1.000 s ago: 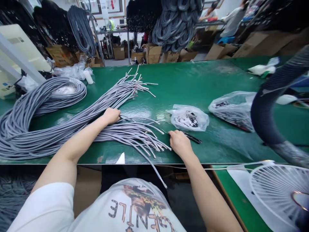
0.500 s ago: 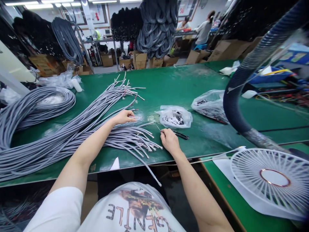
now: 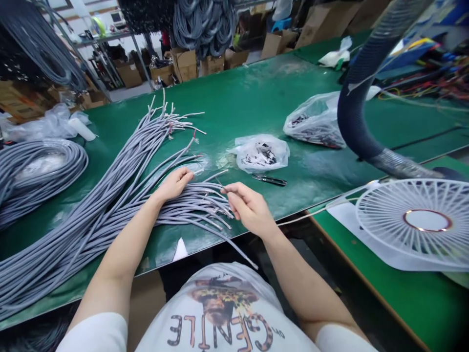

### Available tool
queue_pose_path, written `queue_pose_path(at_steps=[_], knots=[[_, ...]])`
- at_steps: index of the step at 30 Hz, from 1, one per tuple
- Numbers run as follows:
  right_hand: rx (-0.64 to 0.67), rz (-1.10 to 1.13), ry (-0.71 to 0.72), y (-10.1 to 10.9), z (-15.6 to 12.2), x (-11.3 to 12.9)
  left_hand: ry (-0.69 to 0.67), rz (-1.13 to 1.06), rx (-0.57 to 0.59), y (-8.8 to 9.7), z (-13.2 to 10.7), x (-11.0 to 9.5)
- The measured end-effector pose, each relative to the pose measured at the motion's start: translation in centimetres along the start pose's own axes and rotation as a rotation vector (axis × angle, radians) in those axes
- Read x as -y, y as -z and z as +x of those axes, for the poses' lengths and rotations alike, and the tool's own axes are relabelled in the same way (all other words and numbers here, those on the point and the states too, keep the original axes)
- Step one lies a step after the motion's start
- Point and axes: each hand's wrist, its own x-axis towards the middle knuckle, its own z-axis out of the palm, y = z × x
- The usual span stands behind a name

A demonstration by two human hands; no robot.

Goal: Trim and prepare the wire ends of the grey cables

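A large bundle of grey cables (image 3: 120, 210) lies across the green table, its cut ends fanned out toward the right. My left hand (image 3: 175, 184) rests on the upper part of the near bundle, fingers pinched together; what they grip is hidden. Close to the cable ends, my right hand (image 3: 251, 208) is closed around a thin metal tool (image 3: 219, 182) that points up and left. Its exact kind is too small to tell. One cable end (image 3: 222, 173) lies between my two hands.
Behind my right hand are a black-handled tool (image 3: 270, 180) and a plastic bag of small parts (image 3: 262, 152). A second bag (image 3: 315, 120) lies farther right, by a thick flexible hose (image 3: 353, 115). A white fan (image 3: 414, 222) stands at right; coiled cable (image 3: 69, 161) lies at left.
My view has tilted down and turned. My right hand has moved left with the thin tool, closer to the cable ends. My left hand has drawn back onto the cables.
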Motion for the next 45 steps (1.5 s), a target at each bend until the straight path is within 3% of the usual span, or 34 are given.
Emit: queue_pose_path(at_steps=[5, 9, 27, 33, 37, 42, 45], knots=[[-0.043, -0.385, 0.054, -2.4, 3.8, -1.4, -0.015, -0.109, -0.122, 0.0, 0.0, 0.1], [-0.058, -0.477, 0.021, -3.4, 5.3, -2.8, -0.025, -0.152, -0.160, -0.1, 0.2, 0.5], [-0.128, -0.294, 0.089, -4.6, 5.7, -4.7, -0.026, -0.113, -0.123, -0.5, 0.4, 1.2], [-0.132, -0.266, 0.103, -4.7, 6.1, -5.3, -0.029, -0.056, -0.086, -0.4, 0.1, 0.5], [-0.101, -0.261, 0.103, -4.9, 6.2, -4.8, -0.055, 0.022, -0.012, -0.5, 0.0, -0.1], [0.063, -0.139, 0.273, -4.6, 5.6, -3.2, -0.019, 0.089, -0.026, -0.8, 0.3, -0.1], [-0.019, -0.198, 0.223, -4.2, 5.6, -3.5, 0.008, 0.010, -0.080, -0.8, 0.5, 0.3]])
